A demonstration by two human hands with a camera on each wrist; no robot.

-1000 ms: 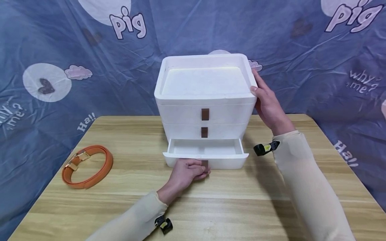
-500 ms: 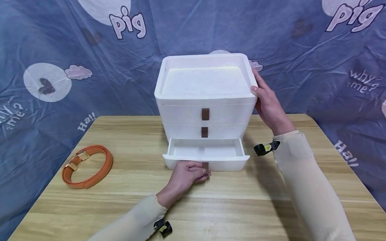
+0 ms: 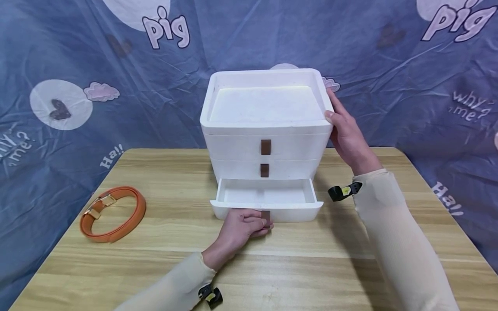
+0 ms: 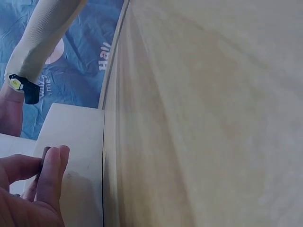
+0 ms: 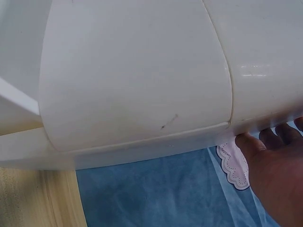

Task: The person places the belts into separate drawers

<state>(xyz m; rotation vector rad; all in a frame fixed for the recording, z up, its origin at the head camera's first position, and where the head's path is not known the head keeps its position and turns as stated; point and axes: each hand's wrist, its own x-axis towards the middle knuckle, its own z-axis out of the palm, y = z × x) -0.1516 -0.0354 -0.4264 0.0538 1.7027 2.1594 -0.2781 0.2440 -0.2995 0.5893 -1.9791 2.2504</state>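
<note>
The cabinet (image 3: 233, 149), mid-frame on the counter (image 3: 179, 203) with its bottom drawer (image 3: 295, 214) open, is probably braced at one side to resist the pull. The right hand (image 3: 348, 137), thumb and fingers apart, rests against its upper right; the left hand (image 3: 241, 227), lower centre, has thumb and fingers clamped on the drawer's tab (image 3: 266, 214)

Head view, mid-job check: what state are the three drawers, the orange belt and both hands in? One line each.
Top drawer: closed.
Middle drawer: closed.
Bottom drawer: pulled out, its inside showing.
Orange belt: looped into a ring on the table.
Left hand: pinching the bottom drawer's brown tab.
Right hand: against the upper right side of the cabinet.
</note>
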